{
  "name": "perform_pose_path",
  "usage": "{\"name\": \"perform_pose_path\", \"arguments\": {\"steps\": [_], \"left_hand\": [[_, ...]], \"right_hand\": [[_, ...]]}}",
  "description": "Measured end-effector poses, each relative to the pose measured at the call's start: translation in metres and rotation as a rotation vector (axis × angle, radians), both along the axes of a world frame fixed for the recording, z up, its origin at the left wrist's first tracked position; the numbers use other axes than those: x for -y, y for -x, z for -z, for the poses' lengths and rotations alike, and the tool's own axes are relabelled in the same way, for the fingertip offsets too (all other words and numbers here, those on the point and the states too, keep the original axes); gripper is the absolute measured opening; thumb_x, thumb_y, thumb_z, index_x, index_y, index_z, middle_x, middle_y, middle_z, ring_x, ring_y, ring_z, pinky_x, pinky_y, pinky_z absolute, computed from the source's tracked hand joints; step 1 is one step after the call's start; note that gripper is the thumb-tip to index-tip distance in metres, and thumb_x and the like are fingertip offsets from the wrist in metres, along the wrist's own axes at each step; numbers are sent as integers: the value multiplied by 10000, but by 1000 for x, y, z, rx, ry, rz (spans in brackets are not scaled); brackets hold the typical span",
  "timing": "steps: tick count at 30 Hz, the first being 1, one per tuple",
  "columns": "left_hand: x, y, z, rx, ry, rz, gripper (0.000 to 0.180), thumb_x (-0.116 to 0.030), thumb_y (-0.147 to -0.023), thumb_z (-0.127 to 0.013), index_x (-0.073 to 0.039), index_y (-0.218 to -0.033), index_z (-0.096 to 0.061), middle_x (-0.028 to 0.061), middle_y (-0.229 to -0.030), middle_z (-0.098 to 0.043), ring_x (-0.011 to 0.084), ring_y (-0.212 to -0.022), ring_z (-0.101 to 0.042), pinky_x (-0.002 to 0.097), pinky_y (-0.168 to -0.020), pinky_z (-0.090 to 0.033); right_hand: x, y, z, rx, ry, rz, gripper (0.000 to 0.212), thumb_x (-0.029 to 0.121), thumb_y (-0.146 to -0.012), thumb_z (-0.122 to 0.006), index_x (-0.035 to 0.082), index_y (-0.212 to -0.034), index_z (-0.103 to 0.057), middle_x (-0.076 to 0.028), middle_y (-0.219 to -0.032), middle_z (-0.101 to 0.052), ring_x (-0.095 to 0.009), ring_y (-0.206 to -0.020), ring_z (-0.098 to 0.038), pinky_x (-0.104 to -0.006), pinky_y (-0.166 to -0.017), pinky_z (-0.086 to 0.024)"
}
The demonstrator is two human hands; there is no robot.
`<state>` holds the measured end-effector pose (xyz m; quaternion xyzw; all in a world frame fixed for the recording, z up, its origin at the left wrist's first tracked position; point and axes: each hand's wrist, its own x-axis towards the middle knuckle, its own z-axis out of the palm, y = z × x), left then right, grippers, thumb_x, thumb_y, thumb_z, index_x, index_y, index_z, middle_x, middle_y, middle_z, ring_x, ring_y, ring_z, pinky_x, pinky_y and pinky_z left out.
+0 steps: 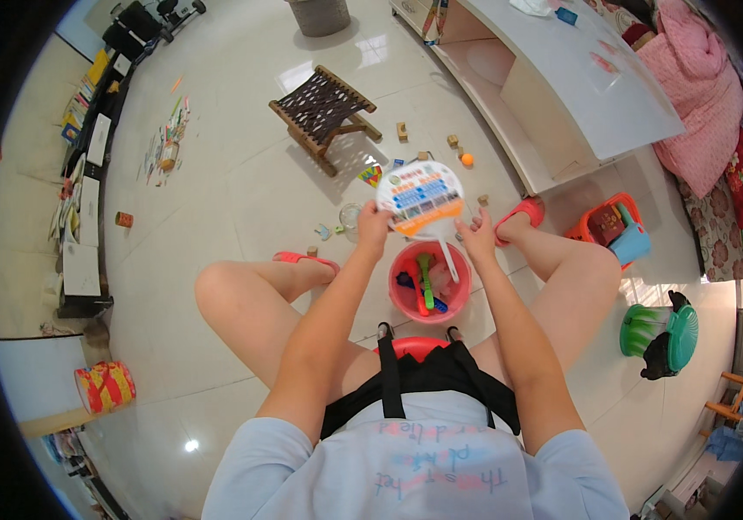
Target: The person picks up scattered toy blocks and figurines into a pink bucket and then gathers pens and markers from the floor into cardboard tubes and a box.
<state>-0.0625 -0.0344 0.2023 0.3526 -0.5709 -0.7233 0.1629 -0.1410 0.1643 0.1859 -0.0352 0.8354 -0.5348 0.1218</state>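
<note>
A round plastic hand fan (421, 192), white with blue and orange print, is held up in front of me. My left hand (375, 227) grips its left edge. At its lower right edge is my right hand (476, 237), thumb and fingertips against the rim. The fan's white handle (447, 260) slants down over a pink bucket (397, 300) between my legs. Inside the bucket lie a green scoop-like toy (426, 276), a red-orange piece (419, 296) and blue pieces.
A folding stool (323, 111) with woven seat stands ahead, near wooden blocks (402, 132), an orange ball (467, 159) and a clear jar (350, 221). Scattered pens (168, 143) lie far left. A white cabinet (553, 104), an orange basket (576, 230) and a green bin (640, 328) are right.
</note>
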Motion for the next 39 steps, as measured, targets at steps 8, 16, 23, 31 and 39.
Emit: {"name": "perform_pose_path", "arguments": {"steps": [8, 16, 23, 31, 39], "left_hand": [[-70, -27, 43, 330, -115, 372, 211, -54, -747, -535, -16, -954, -548, 79, -847, -594, 172, -735, -586, 283, -630, -480], [-60, -49, 83, 658, 762, 371, 338, -171, -719, -572, -47, -1030, -523, 187, -1023, -496, 348, -1000, -461, 408, -824, -412], [-40, -62, 133, 624, 502, 401, 317, -244, -769, -544, -23, -996, -542, 195, -911, -575, 329, -880, -548, 404, -777, -434], [8, -41, 148, 632, 473, 41, 350, -277, -774, -527, 11, -973, -537, 201, -911, -574, 342, -850, -553, 394, -758, -434], [111, -77, 174, 1170, 922, 159, 296, -100, -742, -514, 10, -1009, -449, 223, -976, -485, 346, -912, -496, 414, -799, -406]], "right_hand": [[-58, 11, 78, 230, -54, 230, 338, 30, -716, -549, -16, -1048, -508, -114, -912, -583, -192, -771, -583, -293, -651, -482], [-73, 12, 38, 190, -99, 790, 309, 6, -738, -443, -22, -1034, -523, -188, -978, -596, -296, -861, -589, -359, -756, -454], [-66, 14, 35, -168, -322, 654, 250, 43, -797, -414, -38, -1013, -510, -232, -937, -572, -365, -879, -543, -388, -783, -413], [-42, 56, 37, -204, -86, 607, 172, 62, -816, -444, -31, -937, -523, -157, -893, -578, -241, -814, -559, -337, -743, -424], [9, 24, 87, 257, 137, 226, 185, 55, -818, -458, -14, -968, -540, -59, -874, -573, -127, -765, -523, -240, -697, -419]]}}
